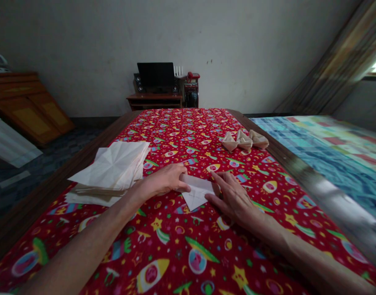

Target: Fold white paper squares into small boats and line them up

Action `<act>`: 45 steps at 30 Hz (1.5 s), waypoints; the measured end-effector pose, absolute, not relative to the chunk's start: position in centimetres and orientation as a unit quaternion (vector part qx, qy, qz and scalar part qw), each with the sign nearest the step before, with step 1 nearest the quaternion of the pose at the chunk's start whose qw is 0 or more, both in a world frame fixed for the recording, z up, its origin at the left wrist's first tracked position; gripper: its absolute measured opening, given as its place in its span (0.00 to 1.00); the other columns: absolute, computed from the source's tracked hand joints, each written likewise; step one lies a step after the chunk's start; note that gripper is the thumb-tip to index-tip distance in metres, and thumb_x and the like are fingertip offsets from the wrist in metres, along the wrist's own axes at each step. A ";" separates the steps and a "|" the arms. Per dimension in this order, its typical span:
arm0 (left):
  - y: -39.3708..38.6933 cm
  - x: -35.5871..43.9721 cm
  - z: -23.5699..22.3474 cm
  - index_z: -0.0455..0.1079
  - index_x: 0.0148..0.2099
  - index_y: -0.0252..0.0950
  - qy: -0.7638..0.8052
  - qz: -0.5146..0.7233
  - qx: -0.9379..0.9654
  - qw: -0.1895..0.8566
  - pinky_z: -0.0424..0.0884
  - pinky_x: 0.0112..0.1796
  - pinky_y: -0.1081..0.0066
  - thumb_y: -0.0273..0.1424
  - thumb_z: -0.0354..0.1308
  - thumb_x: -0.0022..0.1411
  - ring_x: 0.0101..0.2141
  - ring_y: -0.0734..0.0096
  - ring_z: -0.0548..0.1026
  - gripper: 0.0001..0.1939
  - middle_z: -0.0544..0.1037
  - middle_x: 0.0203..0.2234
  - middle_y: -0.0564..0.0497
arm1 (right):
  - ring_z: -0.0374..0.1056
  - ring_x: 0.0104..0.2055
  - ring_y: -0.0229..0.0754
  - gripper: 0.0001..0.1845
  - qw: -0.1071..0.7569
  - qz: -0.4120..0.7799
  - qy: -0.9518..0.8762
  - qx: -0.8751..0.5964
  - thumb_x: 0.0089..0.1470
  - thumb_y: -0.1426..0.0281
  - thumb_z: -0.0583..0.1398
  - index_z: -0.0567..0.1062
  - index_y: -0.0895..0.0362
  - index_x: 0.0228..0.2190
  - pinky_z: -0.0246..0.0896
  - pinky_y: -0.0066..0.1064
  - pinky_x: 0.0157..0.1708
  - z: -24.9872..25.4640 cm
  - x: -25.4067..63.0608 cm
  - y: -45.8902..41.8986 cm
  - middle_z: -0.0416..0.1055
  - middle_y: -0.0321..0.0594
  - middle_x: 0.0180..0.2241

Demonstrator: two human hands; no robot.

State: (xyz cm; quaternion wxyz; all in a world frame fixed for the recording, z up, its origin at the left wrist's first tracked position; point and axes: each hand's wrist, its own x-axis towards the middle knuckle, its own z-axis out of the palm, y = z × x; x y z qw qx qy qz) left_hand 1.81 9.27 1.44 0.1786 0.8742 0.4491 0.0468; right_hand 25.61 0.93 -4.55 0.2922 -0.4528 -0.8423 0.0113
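From where I stand: one folded paper (195,192) on the cloth-covered desk (115,131), right of the paper stack (114,164). Probably light, thin, easy to crease or tear; pinch it gently by the ends. Left hand (167,179) has fingers closed on one end, right hand (233,196) on the other. Count: one stack, sheets uncountable; three folded pieces (244,140), right of the stack and farther off.

The tablecloth (175,246) is red with yellow stars and rockets, the folded paper (195,192) and paper stack (114,166) white, the paper shapes (244,141) beige, the bedspread (301,151) blue-checked.
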 end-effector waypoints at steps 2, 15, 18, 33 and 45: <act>9.3 1.6 1.3 0.71 0.33 0.36 0.463 0.045 0.854 0.233 0.58 0.24 0.76 0.36 0.61 0.47 0.26 0.73 0.68 0.11 0.71 0.24 0.56 | 0.59 0.53 0.52 0.37 0.297 0.013 -0.841 -0.452 0.57 0.62 0.57 0.46 0.49 0.62 0.61 0.48 0.49 -4.7 25.8 1.0 0.60 0.50 0.52; 6.5 0.8 2.7 0.71 0.32 0.35 0.333 0.236 0.905 0.120 0.63 0.34 0.75 0.24 0.57 0.57 0.31 0.73 0.72 0.03 0.75 0.28 0.55 | 0.63 0.24 0.35 0.05 0.264 0.167 -0.796 -0.519 0.51 0.69 0.60 0.74 0.58 0.29 0.53 0.24 0.23 -0.4 23.9 3.1 0.68 0.35 0.23; 5.6 0.8 3.3 0.69 0.35 0.35 0.308 0.290 0.904 -0.058 0.62 0.40 0.68 0.26 0.53 0.62 0.36 0.68 0.70 0.04 0.75 0.31 0.52 | 0.62 0.28 0.36 0.08 0.338 0.024 -0.833 -0.437 0.55 0.71 0.56 0.73 0.59 0.26 0.52 0.26 0.26 1.1 23.6 3.8 0.69 0.38 0.26; 2.4 -0.2 0.1 0.67 0.38 0.36 0.339 0.096 0.926 -0.131 0.61 0.37 0.65 0.25 0.50 0.65 0.37 0.64 0.67 0.06 0.71 0.33 0.50 | 0.57 0.32 0.41 0.12 0.159 -0.127 -0.913 -0.355 0.60 0.74 0.51 0.72 0.58 0.28 0.53 0.32 0.31 -1.0 22.8 3.0 0.67 0.42 0.30; 2.9 -0.8 -1.8 0.69 0.33 0.36 0.455 0.230 0.858 0.069 0.65 0.37 0.72 0.33 0.52 0.65 0.35 0.69 0.71 0.09 0.73 0.31 0.52 | 0.66 0.36 0.38 0.13 0.272 0.120 -0.875 -0.383 0.62 0.67 0.50 0.73 0.54 0.31 0.60 0.29 0.36 -1.9 24.4 2.0 0.71 0.40 0.37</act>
